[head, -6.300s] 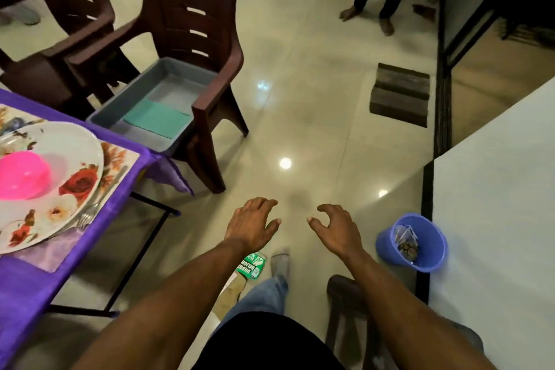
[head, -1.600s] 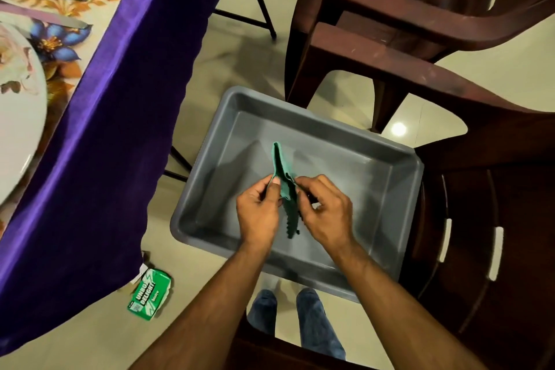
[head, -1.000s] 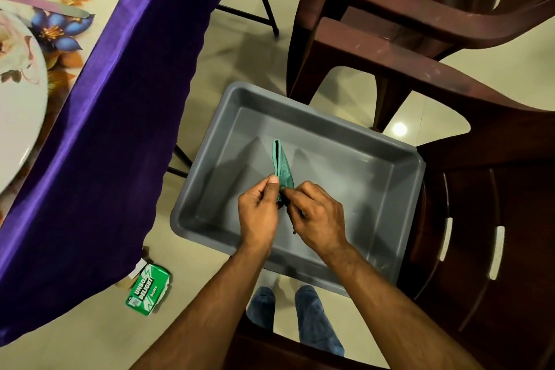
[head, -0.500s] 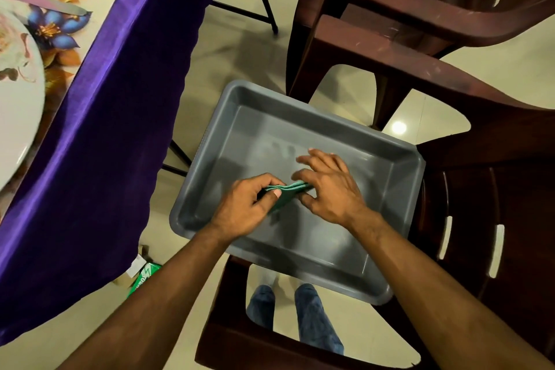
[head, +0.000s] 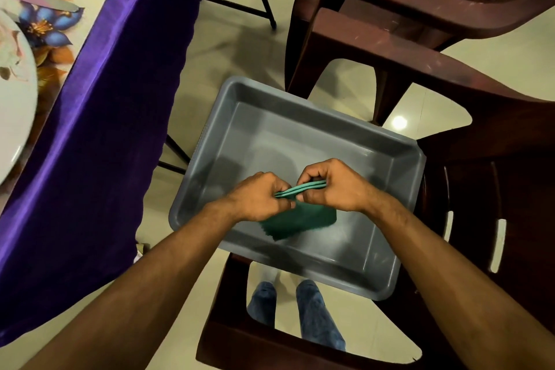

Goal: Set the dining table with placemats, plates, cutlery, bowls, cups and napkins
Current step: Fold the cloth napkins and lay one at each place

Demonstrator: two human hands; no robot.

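Green napkin (head: 300, 218): folded, held above the inside of the grey tub (head: 387, 159), between both hands. Its folded edge runs across between the two grips; the rest hangs below them, lower edge blurred.

Left hand (head: 258, 197): grip closed on the napkin's left end, fingers curled, thumb pinching the fold.

Right hand (head: 333, 185): grip closed on the napkin's right end, fingers curled over the fold from above. The two grips sit just beside each other, nearly touching.

Grey tub: rectangular, directly beneath both grips, resting on the seat of a brown plastic chair (head: 495, 159). A second brown chair (head: 420, 0) stands beyond the grips.

Left of the left grip: counter under a purple cloth (head: 99, 99), its edge hanging down. On it, well apart from the hands, a floral placemat (head: 51, 45), the rim of a white plate (head: 15, 117), and two pieces of cutlery (head: 45, 3) lying on the mat.

Below the grips: cream tiled floor (head: 228, 48) and the person's jeans-clad legs (head: 315, 318), seen through the chair frame.
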